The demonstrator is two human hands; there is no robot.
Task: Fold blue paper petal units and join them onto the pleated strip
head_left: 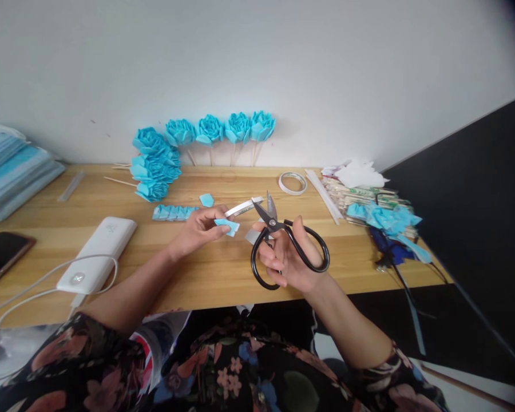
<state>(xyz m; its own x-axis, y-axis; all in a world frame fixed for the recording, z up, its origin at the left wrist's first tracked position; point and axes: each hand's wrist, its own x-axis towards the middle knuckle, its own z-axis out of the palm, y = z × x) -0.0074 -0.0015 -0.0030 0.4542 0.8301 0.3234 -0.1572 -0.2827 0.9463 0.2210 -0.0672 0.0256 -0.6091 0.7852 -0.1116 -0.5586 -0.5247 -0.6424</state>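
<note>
My left hand pinches a small blue petal piece between thumb and fingers. A narrow white roll of tape, seen nearly edge-on with print inside, sticks out from the same hand. My right hand is closed around black-handled scissors, their blades parted and pointing up and away. One blade tip meets or overlaps the tape's far end; I cannot tell which. Under the scissors lies a pale scrap, partly hidden. Beyond my left hand rest a loose blue petal and a row of folded blue pieces.
Blue flowers on sticks lean against the wall, with more heaped at left. Another tape roll, clear sticks and a cluttered bundle lie right. A power bank, phone and blue stack lie left.
</note>
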